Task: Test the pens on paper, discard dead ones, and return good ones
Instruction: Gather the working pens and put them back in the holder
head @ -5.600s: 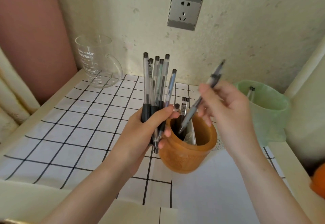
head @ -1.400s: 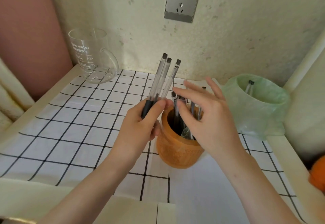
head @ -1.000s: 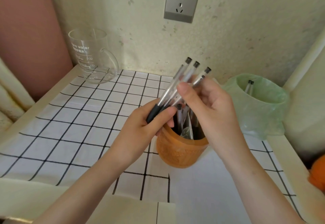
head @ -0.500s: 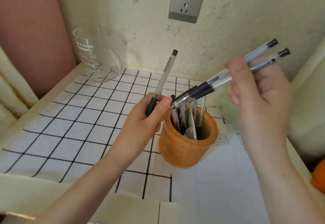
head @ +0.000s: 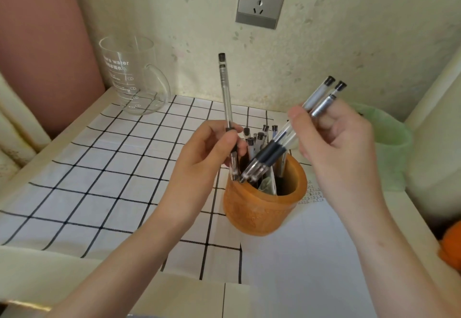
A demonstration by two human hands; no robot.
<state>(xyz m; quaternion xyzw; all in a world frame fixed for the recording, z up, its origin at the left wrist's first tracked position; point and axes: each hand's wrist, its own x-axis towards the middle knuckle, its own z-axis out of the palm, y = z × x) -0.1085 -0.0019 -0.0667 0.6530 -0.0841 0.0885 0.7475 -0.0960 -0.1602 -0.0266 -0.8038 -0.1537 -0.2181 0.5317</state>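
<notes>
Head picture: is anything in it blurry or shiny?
Head view: the two pens in the right hand look slightly smeared; the pen in the left hand is sharp; the cup has pale glints; the light is soft and the shadows are faint.

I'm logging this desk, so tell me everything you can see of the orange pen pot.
The pen pot is round and orange-brown, maybe wood or clay, with a thick rounded rim and faint relief on its wall. It stands upright where the checked cloth meets the white paper. Several capped pens and a pale scrap stand inside. The right hand holds two pens, tips in its mouth; the left hand holds a single pen at its left rim, contact unclear.
</notes>
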